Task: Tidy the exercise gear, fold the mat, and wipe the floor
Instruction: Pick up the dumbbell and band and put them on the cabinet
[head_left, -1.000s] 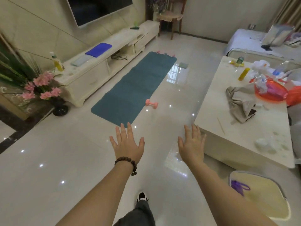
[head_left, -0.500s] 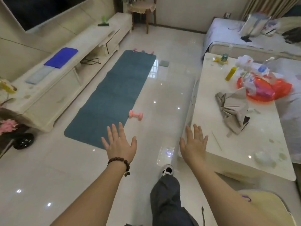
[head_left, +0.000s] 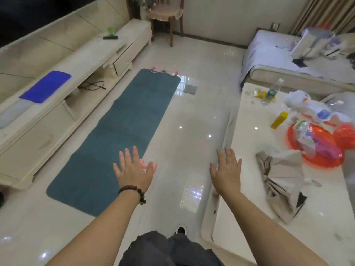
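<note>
A long teal exercise mat lies flat on the glossy floor, running away from me. A small pink dumbbell rests on the floor beside the mat's right edge, partly hidden behind my left hand. That hand, with a bead bracelet on the wrist, is held out palm down with fingers spread and holds nothing. My right hand is likewise spread and empty, hovering by the corner of the white table. More pink gear lies at the mat's far end. A crumpled grey cloth sits on the table.
A long white TV cabinet with a blue pad runs along the left. The table also holds red plastic bags, bottles and wrappers. A bed stands at the back right, a chair at the far wall. A small grey square lies on the floor.
I have walked forward and the view has turned right. The mat and the dumbbell are nearer, and my left hand now overlaps the dumbbell. Both hands stay spread and empty.
</note>
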`<action>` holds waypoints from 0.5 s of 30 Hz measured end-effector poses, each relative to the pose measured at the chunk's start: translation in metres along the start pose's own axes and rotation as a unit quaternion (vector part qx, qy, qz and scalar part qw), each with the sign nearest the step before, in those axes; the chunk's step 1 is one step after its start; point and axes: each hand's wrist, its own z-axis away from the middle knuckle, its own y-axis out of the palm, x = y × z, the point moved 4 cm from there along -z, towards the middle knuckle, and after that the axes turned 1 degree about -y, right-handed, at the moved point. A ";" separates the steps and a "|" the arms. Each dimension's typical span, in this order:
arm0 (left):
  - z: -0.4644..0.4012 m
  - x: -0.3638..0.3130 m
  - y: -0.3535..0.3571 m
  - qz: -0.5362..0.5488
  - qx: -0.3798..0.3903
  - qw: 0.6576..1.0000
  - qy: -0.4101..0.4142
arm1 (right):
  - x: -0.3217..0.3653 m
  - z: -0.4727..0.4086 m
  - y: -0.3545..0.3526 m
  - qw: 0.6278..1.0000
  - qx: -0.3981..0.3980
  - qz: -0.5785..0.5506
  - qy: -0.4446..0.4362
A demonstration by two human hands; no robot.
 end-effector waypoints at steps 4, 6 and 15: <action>-0.052 -0.029 0.004 -0.004 0.014 1.000 -0.022 | 0.011 -0.074 0.004 0.999 0.020 0.008 -0.027; -0.077 -0.036 0.007 -0.004 0.015 0.999 -0.033 | 0.016 -0.107 0.009 0.999 0.023 0.011 -0.039; -0.221 -0.042 0.029 0.030 0.008 0.991 -0.128 | 0.073 -0.287 0.052 0.990 0.066 0.051 -0.115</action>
